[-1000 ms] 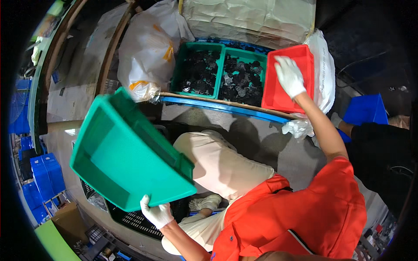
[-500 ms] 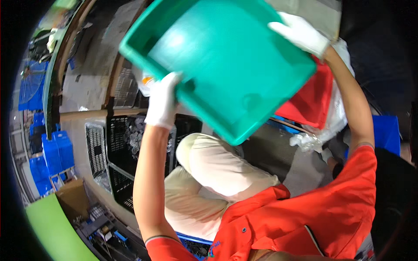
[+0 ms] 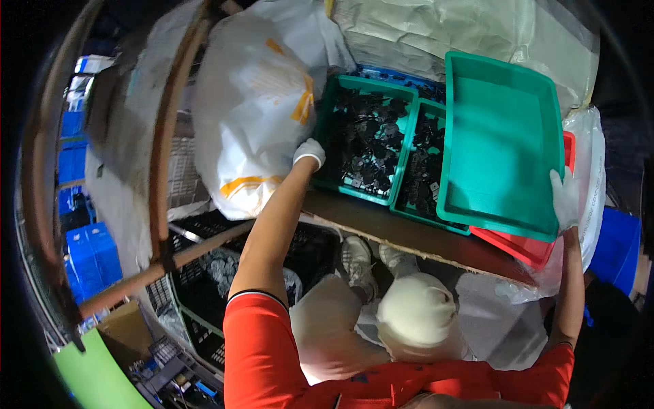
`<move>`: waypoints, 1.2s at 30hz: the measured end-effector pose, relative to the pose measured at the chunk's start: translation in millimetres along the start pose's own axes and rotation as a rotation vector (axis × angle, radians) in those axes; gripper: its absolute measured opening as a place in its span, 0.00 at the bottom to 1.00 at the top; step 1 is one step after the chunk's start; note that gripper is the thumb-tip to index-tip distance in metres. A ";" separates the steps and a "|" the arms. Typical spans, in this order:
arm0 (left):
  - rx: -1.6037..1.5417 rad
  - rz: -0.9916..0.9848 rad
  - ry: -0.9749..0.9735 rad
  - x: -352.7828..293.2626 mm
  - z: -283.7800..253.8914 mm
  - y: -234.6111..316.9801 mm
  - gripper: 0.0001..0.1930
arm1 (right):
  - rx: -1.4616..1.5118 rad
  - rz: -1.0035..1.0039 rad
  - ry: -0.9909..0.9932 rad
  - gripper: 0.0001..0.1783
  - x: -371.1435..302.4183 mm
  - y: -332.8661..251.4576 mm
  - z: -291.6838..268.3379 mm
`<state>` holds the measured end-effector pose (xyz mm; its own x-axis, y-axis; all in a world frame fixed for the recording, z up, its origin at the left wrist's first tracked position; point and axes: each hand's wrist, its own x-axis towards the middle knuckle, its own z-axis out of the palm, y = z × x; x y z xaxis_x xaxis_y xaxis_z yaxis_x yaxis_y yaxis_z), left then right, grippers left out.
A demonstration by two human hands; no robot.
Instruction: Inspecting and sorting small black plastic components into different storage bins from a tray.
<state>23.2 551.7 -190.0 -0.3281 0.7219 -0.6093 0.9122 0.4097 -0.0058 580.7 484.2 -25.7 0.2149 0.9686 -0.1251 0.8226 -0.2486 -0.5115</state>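
My left hand (image 3: 310, 151), in a white glove, is closed at the left rim of a green tray (image 3: 372, 199) with many small flat black pieces (image 3: 364, 140) in it. My right hand (image 3: 564, 198), also gloved, grips the right side of another green tray (image 3: 504, 143), which has nothing in it. That tray rests partly over a red tray (image 3: 521, 253) and overlaps a narrower-looking green tray (image 3: 407, 198) of black pieces in the middle.
A large white sack (image 3: 238, 116) with orange marks bulges left of the trays. Below stand black crates (image 3: 197, 300) beside a wooden rail (image 3: 157, 273). Pale sheeting (image 3: 436, 31) lies behind, and blue boxes (image 3: 93, 255) show at far left.
The bare green tray, held up in both hands before, now sits lower at the right over the red tray. My left hand has left it and moved to the filled tray.
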 end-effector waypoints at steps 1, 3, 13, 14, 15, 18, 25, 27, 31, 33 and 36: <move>0.033 -0.007 -0.027 12.0 6.5 -2.7 0.20 | -0.010 0.011 -0.002 0.16 -1.1 3.5 10.3; 0.018 0.006 -0.080 31.7 10.5 8.9 0.20 | -0.089 0.091 -0.023 0.16 -8.5 13.2 16.2; -0.067 0.106 -0.030 36.2 -3.4 -7.2 0.20 | -0.200 0.090 0.046 0.16 -29.9 -11.8 18.7; -0.088 0.140 0.027 33.9 -1.7 -9.0 0.20 | -0.199 0.094 0.053 0.16 -31.8 -13.2 14.9; -0.109 0.173 0.083 31.2 0.1 -12.2 0.20 | -0.192 0.102 0.050 0.17 -34.2 -15.4 12.4; -0.191 0.238 0.109 27.6 -1.6 -14.5 0.19 | -0.231 0.101 0.113 0.19 -41.1 -0.8 9.2; -0.228 0.291 0.119 -4.0 -42.5 -5.2 0.17 | -0.272 0.126 0.175 0.21 -46.4 6.1 -1.0; -0.330 0.266 0.035 -17.9 -66.1 -11.9 0.17 | -0.290 0.131 0.153 0.21 -45.9 -2.7 -4.7; -0.486 0.252 0.033 -49.2 -110.7 -3.4 0.17 | -0.298 0.105 0.174 0.20 -43.5 -4.2 0.6; -0.595 0.273 -0.006 -60.0 -139.2 -12.0 0.17 | -0.256 0.141 0.096 0.21 -33.9 -18.8 16.7; -0.730 0.346 -0.046 -93.8 -176.5 -12.3 0.15 | -0.178 0.076 0.025 0.21 -20.6 -35.4 69.1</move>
<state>-0.6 577.4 7.2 -0.0319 0.8571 -0.5142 0.5650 0.4399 0.6981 510.8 473.5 -63.8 0.2912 0.9471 -0.1351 0.8832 -0.3205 -0.3424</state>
